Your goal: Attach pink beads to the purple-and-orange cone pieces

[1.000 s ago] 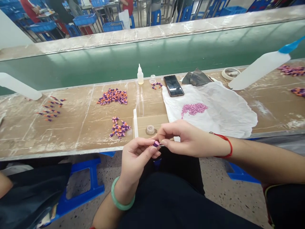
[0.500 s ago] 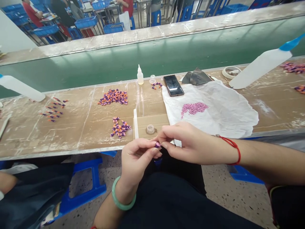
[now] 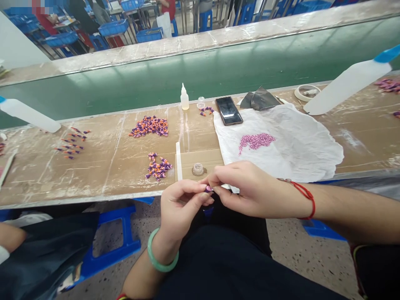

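My left hand (image 3: 183, 206) pinches a small purple-and-pink piece (image 3: 208, 189) between thumb and forefinger, just off the table's front edge. Against the piece, the closed fingertips of my right hand (image 3: 242, 189) meet those of the left; whether they grip anything of their own is hidden. Just beyond my hands, a small clear pot (image 3: 198, 169) sits on a cardboard piece (image 3: 206, 159) beside a flat white stick (image 3: 178, 160). To the right, tiny pink pieces (image 3: 256, 141) lie on a white cloth (image 3: 293, 141). Purple-and-orange pieces form a near pile (image 3: 158, 168) and a farther pile (image 3: 150, 126).
A small dropper bottle (image 3: 184, 98) and a phone (image 3: 229, 111) stand and lie farther back. Large white bottles lean at the right (image 3: 346, 87) and left (image 3: 29, 114). Tape (image 3: 306, 92) lies near the right one. Another person's arm (image 3: 12, 237) shows at lower left.
The view has shifted slightly. My hands stay together at the small piece, which shows a little more of its pink side. The person's arm at lower left has moved slightly.
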`<state>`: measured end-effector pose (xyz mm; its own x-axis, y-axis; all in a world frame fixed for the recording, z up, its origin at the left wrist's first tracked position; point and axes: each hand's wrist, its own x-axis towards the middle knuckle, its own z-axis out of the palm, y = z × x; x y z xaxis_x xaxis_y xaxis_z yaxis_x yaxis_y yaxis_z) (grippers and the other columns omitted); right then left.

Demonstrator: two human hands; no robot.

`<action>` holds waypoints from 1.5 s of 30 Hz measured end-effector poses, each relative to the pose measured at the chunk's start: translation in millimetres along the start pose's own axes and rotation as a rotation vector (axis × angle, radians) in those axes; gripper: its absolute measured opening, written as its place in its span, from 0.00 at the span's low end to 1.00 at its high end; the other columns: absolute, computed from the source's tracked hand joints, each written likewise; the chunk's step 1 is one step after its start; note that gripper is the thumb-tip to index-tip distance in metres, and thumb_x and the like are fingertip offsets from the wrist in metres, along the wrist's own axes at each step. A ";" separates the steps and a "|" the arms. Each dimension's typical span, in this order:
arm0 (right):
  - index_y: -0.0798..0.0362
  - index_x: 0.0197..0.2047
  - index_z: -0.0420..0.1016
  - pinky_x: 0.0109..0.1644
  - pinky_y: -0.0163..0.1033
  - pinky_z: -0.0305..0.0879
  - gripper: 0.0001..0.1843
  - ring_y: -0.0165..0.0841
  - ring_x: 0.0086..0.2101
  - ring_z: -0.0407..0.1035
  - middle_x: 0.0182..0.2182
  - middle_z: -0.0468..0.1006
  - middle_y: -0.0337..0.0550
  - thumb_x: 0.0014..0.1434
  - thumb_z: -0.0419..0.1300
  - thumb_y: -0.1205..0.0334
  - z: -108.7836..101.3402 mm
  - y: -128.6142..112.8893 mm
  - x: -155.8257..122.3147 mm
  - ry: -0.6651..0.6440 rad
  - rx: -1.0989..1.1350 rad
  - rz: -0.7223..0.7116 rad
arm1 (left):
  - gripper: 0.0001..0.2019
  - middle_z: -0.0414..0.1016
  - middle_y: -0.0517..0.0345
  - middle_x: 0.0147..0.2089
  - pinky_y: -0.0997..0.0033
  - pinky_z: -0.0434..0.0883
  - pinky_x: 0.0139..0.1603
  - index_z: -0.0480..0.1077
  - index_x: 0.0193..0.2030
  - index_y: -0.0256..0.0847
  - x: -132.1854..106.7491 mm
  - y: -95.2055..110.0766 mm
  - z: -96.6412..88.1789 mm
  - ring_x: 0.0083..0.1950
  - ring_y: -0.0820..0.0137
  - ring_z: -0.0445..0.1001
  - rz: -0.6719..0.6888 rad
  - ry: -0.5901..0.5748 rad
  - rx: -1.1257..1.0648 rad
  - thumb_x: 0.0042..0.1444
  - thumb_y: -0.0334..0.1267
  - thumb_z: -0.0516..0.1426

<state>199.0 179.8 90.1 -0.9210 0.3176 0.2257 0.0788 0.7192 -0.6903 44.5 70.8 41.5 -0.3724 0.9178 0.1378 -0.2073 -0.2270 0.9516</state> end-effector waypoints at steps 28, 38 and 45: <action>0.47 0.47 0.78 0.39 0.43 0.72 0.12 0.40 0.44 0.78 0.46 0.83 0.44 0.71 0.54 0.54 -23.9 108.8 -62.9 0.218 -0.276 0.358 | 0.13 0.80 0.53 0.33 0.69 0.70 0.36 0.80 0.40 0.36 98.1 -4.1 -140.6 0.31 0.67 0.73 -0.040 0.098 1.227 0.59 0.43 0.58; 0.47 0.43 0.78 0.37 0.43 0.73 0.17 0.38 0.39 0.80 0.41 0.84 0.36 0.70 0.51 0.49 -22.9 119.7 -66.3 0.308 -0.340 0.277 | 0.07 0.82 0.50 0.41 0.62 0.71 0.54 0.81 0.34 0.38 219.1 -34.0 -131.6 0.46 0.60 0.77 -0.035 -0.018 1.426 0.52 0.30 0.60; 0.44 0.44 0.79 0.30 0.41 0.70 0.17 0.37 0.39 0.79 0.42 0.84 0.34 0.69 0.51 0.48 -24.7 121.1 -75.1 0.312 -0.353 0.344 | 0.03 0.81 0.50 0.39 0.59 0.70 0.55 0.76 0.28 0.39 215.8 -34.2 -125.9 0.48 0.57 0.76 -0.109 -0.066 1.499 0.49 0.29 0.62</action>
<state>287.1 258.3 6.5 -0.6681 0.6980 0.2579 0.5253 0.6879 -0.5008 -142.6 235.6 4.1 -0.3681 0.9295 0.0228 0.8761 0.3386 0.3433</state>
